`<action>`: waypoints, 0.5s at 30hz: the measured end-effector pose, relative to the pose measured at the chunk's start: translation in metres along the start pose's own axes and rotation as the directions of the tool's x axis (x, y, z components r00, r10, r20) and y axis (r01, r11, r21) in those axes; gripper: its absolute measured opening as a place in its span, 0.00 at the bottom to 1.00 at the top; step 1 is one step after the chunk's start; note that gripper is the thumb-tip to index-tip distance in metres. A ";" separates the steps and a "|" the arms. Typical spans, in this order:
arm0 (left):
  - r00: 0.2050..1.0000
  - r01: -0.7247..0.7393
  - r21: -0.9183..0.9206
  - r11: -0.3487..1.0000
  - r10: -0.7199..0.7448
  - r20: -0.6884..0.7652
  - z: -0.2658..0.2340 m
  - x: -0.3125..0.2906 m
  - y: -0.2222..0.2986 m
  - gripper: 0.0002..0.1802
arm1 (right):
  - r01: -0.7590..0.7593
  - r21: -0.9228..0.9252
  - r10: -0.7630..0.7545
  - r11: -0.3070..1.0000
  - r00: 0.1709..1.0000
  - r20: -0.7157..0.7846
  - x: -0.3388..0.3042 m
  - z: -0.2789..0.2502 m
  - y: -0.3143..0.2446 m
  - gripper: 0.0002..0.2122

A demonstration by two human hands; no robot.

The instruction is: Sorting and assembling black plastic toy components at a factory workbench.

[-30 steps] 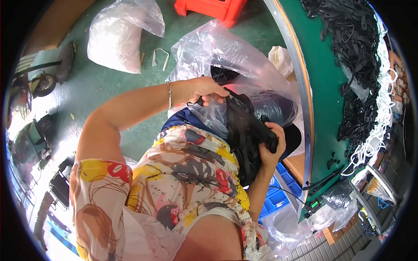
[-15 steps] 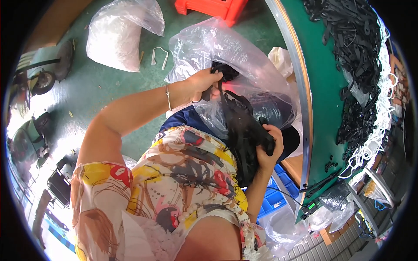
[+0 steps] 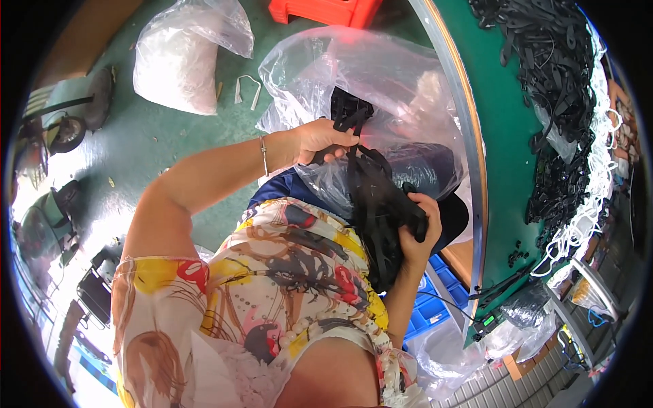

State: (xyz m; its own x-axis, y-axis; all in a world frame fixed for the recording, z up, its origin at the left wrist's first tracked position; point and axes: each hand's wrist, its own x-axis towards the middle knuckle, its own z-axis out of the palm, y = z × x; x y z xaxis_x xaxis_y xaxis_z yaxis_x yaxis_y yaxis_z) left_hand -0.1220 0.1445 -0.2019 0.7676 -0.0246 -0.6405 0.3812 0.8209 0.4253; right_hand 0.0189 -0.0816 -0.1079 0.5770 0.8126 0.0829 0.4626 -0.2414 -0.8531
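My left hand (image 3: 328, 141) is closed on black straps near the mouth of a large clear plastic bag (image 3: 292, 64). From there a bundle of black straps (image 3: 374, 197) hangs down across my lap, in front of my printed top. The fingers of my right hand (image 3: 420, 228) curl around the lower right side of this bundle. Just beyond my left hand, a dark clump of black straps (image 3: 348, 105) shows in the bag's opening. Where the held straps end under my fingers is hidden.
A green-topped table (image 3: 500, 170) with a metal edge curves along my right, heaped with black straps (image 3: 561, 61) and white cord (image 3: 592, 183). A filled clear bag (image 3: 180, 68) lies on the green floor, near a red stool (image 3: 326, 10). Blue crates (image 3: 435, 302) stand below the table.
My left hand has moved slightly right and toward me, still gripping the straps. The bag has shifted and spread, exposing more of the dark clump. My right hand has barely moved.
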 end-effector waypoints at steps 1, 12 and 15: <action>1.000 0.001 0.002 1.000 -0.001 0.001 0.005 -0.002 0.002 0.09 | -0.001 0.003 0.001 1.000 1.000 -0.004 0.000 0.000 0.000 0.14; 0.948 0.268 0.090 0.959 -0.247 -0.199 0.023 0.015 0.016 0.14 | 0.031 -0.009 -0.030 0.999 0.999 0.024 0.000 0.000 0.002 0.14; 0.943 0.285 0.146 0.947 -0.250 -0.218 0.028 0.019 0.020 0.13 | 0.045 -0.009 -0.044 0.999 0.999 0.029 0.002 0.001 -0.001 0.14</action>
State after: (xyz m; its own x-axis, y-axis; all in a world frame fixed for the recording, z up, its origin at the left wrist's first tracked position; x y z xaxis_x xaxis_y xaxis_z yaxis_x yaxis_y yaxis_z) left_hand -0.0852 0.1447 -0.1870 0.5166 -0.1038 -0.8499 0.6548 0.6874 0.3141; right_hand 0.0188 -0.0793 -0.1077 0.5360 0.8376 0.1057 0.4939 -0.2096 -0.8439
